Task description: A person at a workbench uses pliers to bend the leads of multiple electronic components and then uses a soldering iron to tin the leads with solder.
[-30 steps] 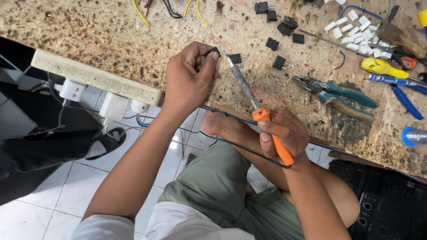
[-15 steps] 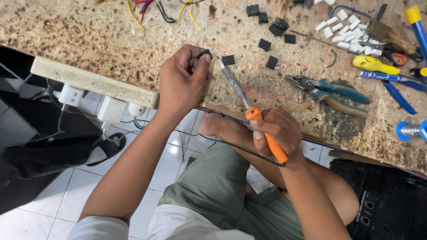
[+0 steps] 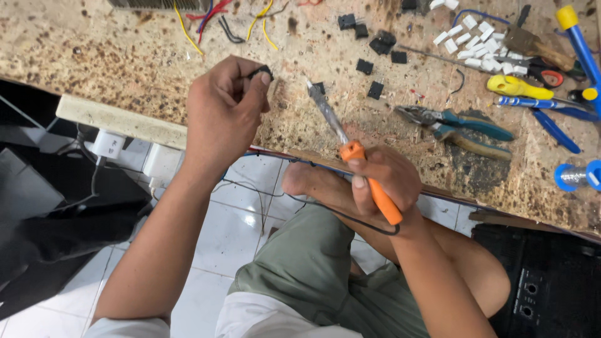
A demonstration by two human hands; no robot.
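Since half a second ago the soldering iron point(image 3: 350, 150) tip has edged closer to the small black switch point(image 3: 259, 72). Left hand point(image 3: 222, 112) pinches that switch above the tabletop point(image 3: 94, 56) near its front edge; right hand point(image 3: 385, 181) is clenched on the orange handle. Tip and part stay apart, so joining looks undone. Roughly seven more black switches point(image 3: 366, 66) lie loose, plus one pair of pliers point(image 3: 457, 125).

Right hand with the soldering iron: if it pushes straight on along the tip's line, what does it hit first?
Probably the small black part lying just past the soldering iron tip held by the right hand; height above the worktop is unclear.
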